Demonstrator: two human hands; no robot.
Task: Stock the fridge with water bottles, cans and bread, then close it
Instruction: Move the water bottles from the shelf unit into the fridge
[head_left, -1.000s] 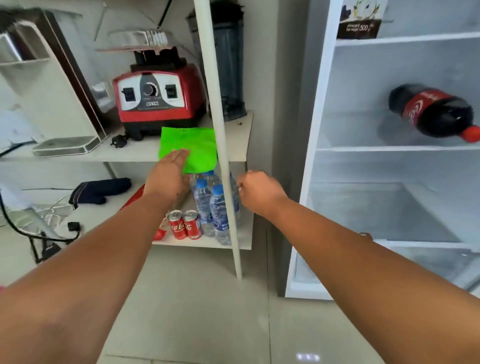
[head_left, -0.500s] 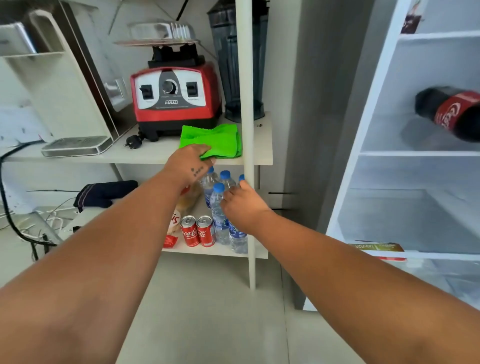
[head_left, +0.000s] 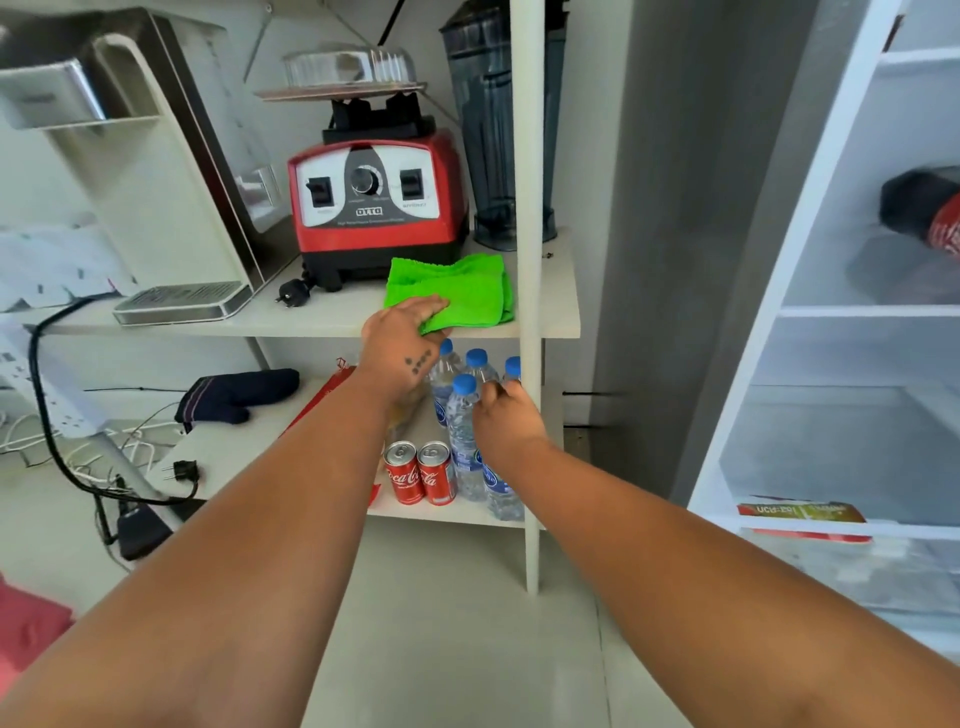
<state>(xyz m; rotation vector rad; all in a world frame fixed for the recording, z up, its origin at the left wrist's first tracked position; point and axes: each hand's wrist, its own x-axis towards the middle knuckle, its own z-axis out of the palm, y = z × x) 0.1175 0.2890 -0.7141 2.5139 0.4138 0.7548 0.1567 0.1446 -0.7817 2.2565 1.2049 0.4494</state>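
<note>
- Your left hand (head_left: 402, 340) rests flat, fingers spread, on the edge of the upper shelf (head_left: 322, 322) at frame centre, touching the green cloth (head_left: 457, 288); it grips nothing and looks like a brace while you bend.
- Your right hand (head_left: 506, 423) reaches to the water bottles (head_left: 462, 415) on the lower shelf (head_left: 441, 514), fingers curling at their necks; whether the grip has closed you cannot tell from here.
- Two cans (head_left: 420, 473) stand just left of the bottles, untouched.
- The fridge (head_left: 810, 312) stands open at frame right, shelves mostly bare, a dark soda bottle (head_left: 922, 208) lying on one, so stocking looks barely begun.
</note>
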